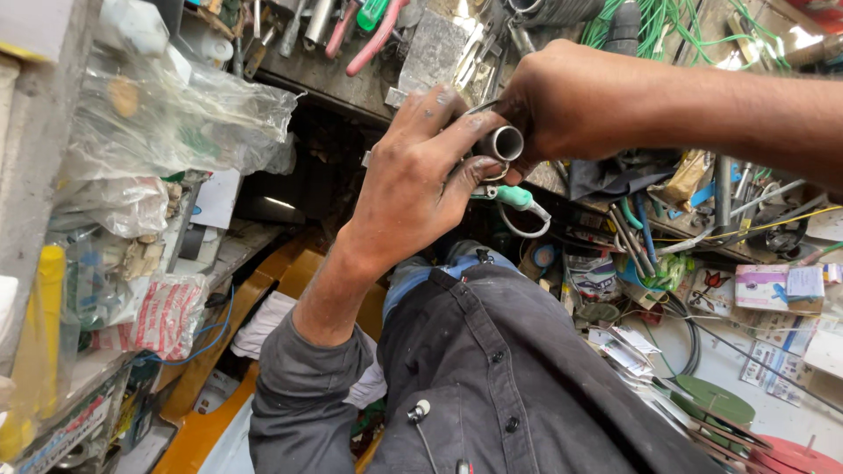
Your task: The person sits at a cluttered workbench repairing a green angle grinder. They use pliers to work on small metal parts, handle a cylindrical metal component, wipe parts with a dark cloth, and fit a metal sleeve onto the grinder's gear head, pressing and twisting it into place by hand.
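Note:
My left hand point(413, 180) and my right hand point(553, 101) meet in front of my chest around a short grey metal tube point(500, 142), whose open end faces me. Left fingers wrap its near side, right fingers grip it from the far side. A thin metal piece shows between the fingers just above the tube. Both hands are smeared with dark grease. Right below them lies a green-handled tool point(514, 197) on the workbench edge.
A cluttered workbench point(421, 66) holds pliers, screwdrivers, green wires point(667, 26) and metal parts. Plastic bags point(167, 123) fill shelves at left. Small cartons point(773, 285), papers and cables lie at right. An orange-yellow frame point(211, 351) is below.

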`<state>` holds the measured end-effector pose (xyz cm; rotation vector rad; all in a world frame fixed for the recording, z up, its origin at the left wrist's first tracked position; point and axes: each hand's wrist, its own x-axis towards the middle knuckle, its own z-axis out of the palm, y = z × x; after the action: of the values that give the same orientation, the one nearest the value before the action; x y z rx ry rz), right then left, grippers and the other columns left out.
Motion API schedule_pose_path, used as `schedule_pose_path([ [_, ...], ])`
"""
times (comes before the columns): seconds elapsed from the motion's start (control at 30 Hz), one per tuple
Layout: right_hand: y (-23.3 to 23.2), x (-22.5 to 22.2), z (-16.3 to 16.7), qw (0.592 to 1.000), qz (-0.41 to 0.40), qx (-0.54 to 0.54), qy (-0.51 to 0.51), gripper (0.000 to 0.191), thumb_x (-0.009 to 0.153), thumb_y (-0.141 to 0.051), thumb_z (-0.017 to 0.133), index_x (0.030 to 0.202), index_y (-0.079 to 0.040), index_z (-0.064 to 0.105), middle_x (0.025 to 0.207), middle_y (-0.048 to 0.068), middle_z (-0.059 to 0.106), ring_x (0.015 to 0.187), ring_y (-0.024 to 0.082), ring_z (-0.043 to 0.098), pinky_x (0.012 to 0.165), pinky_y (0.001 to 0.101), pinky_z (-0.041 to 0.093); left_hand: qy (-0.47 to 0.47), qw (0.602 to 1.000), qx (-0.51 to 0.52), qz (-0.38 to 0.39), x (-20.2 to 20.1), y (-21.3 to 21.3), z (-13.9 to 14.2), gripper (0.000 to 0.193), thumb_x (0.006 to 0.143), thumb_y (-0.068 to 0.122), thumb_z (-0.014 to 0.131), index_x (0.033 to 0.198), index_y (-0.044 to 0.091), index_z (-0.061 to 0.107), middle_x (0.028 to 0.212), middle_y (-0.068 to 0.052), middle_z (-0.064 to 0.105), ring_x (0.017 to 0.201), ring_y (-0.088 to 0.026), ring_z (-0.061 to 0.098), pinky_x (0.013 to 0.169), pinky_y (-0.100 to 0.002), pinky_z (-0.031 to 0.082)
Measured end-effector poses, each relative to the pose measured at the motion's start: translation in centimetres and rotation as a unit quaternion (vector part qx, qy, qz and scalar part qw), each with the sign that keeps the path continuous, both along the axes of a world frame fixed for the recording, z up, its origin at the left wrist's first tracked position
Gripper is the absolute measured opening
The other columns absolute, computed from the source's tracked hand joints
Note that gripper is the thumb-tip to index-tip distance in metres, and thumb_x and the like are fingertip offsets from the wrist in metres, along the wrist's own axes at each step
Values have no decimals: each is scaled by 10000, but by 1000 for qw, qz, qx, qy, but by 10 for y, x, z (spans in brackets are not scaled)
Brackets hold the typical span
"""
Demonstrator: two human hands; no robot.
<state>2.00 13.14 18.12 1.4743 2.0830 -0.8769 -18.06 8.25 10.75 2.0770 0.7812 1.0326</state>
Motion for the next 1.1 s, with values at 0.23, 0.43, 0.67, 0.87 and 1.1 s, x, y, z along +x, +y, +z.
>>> schedule_pose_path([
  [0.23, -5, 8, -15, 995, 52, 88, -6, 317, 700, -312, 876, 802, -34, 764, 745, 219, 708, 763, 416, 715, 705, 493, 575, 3, 999, 49, -22, 0, 5, -7, 419, 882, 47, 767, 1272, -9, 625, 1187, -183, 562, 1145, -386, 544, 999, -481, 472],
  [0.43, -12, 2, -13, 991, 44, 127, -7, 280, 733, -306, 842, 771, -44, 751, 724, 213, 701, 760, 434, 695, 699, 513, 559, 8, 997, 64, -43, -1, 11, -9, 478, 813, -48, 684, 1287, -33, 621, 1314, -230, 553, 1242, -426, 542, 1084, -481, 483],
  [0.67, -6, 3, -15, 993, 31, 115, -3, 125, 727, -187, 773, 774, -71, 757, 719, 202, 702, 741, 434, 692, 691, 521, 557, -11, 997, 21, -69, -4, 16, -9, 419, 852, -4, 716, 1256, -32, 607, 1297, -258, 549, 1192, -450, 543, 1012, -502, 479],
  [0.87, -8, 3, -15, 991, 36, 131, -7, 165, 750, -227, 780, 771, -66, 748, 734, 209, 697, 752, 433, 690, 686, 514, 556, -8, 999, 11, -53, 1, 11, -10, 422, 883, 15, 731, 1280, -32, 596, 1289, -232, 562, 1222, -431, 556, 1051, -495, 484],
  [1.1, -12, 16, -10, 994, -30, 69, 78, 372, 630, -221, 904, 953, -81, 785, 799, 145, 766, 736, 306, 756, 681, 421, 584, -53, 998, 2, 30, 0, -15, -10, 686, 824, 194, 877, 1397, -13, 562, 1317, -169, 550, 1252, -383, 552, 1102, -470, 461],
])
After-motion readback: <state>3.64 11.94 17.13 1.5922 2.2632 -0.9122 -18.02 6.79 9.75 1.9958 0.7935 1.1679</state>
